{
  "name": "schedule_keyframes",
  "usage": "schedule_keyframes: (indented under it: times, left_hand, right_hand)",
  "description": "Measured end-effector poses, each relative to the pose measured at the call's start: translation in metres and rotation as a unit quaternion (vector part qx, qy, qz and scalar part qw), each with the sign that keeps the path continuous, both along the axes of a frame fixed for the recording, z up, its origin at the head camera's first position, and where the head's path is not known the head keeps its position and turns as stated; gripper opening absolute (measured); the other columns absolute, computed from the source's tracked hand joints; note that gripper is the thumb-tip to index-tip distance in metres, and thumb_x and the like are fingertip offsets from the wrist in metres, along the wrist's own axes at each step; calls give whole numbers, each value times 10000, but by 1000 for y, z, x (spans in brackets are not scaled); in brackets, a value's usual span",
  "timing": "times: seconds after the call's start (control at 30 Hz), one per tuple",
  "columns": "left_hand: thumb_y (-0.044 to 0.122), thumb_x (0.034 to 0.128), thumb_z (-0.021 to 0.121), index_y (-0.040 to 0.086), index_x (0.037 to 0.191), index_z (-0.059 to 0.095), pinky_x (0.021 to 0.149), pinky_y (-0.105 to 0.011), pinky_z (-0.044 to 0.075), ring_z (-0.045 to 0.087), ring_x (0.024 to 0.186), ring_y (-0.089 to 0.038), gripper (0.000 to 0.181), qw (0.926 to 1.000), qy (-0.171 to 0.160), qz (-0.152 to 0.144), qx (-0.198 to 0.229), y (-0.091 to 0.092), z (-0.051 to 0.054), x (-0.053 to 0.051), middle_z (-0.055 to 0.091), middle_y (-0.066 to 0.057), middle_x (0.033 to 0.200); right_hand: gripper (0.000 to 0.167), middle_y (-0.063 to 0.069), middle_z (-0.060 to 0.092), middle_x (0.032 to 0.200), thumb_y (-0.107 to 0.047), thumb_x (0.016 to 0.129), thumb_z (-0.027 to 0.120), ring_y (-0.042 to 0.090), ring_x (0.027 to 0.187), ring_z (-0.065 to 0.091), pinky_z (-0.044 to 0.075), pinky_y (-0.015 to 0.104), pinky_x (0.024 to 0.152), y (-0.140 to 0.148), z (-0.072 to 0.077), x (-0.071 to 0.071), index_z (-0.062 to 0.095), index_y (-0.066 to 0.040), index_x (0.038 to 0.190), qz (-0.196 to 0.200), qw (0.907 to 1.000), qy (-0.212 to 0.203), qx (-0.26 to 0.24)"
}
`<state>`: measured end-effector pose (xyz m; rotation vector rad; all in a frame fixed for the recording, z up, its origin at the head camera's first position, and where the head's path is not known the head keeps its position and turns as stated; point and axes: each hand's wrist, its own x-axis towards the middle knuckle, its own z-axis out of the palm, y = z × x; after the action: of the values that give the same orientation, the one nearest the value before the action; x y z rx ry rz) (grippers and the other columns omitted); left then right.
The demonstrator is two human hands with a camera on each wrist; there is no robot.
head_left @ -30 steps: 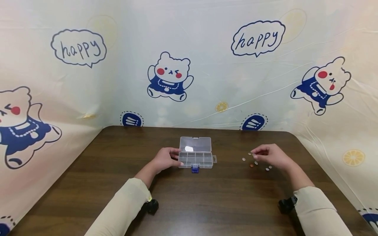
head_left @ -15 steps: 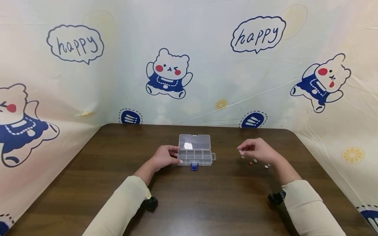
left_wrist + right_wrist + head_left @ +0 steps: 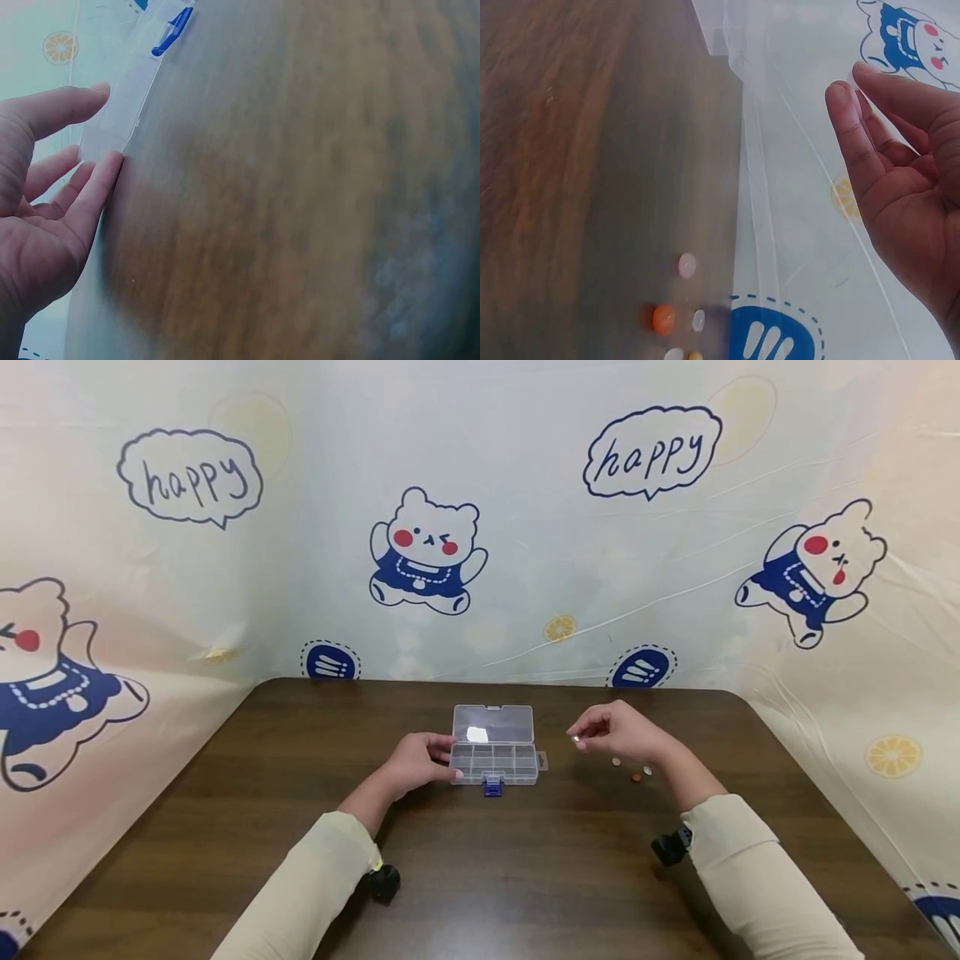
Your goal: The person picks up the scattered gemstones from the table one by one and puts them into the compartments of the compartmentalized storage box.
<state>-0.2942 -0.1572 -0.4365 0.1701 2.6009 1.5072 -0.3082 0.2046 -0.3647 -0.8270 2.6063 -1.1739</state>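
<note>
Leftward goes the right hand (image 3: 622,733), away from the scattered bits and closer to the box, while the left hand (image 3: 408,764) stays put! Nearest me, two cream sleeves (image 3: 750,860) reach in, a black wrist camera (image 3: 385,883) at each cuff. That right hand has a tiny pale piece (image 3: 577,739) pinched at its fingertips, up off the counter (image 3: 487,877); the left grips the near corner and end of the clear compartment box (image 3: 510,780), blue latch (image 3: 492,789) facing us.

Careful now! The piece looks small and smooth, so a loose pinch could well send it skidding over the wood. That forearm passes by the leftovers too, an orange bead (image 3: 636,777) and several pale bits (image 3: 617,762); let the cuff dip and I reckon they scatter. A small tab (image 3: 543,761) juts from the box's right end, and a finger catching it could swivel the box if the left hand slackens.

Brown wood-grain runs right across the counter, a soft glare at the front, rounded corners at the back. Beyond the box's folded-back lid (image 3: 502,722) hangs pale, creased cloth (image 3: 525,468) on three sides: winking bears (image 3: 423,578), lemon slices (image 3: 560,628), "happy" bubbles (image 3: 191,477).
</note>
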Motion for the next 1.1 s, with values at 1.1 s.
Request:
schedule_keyframes:
  times: [1.1]
  left_hand:
    - [118,700,887,88,1239,657,817,-328,545,597,939,-223,587,10000,-1,19,-22,0,2,0,653,-60,1032]
  right_hand:
    - [169,47,713,954,-55,845,755,216,823,629,549,337,799,-50,5,-30,755,-68,1014,5,9994,-302,171]
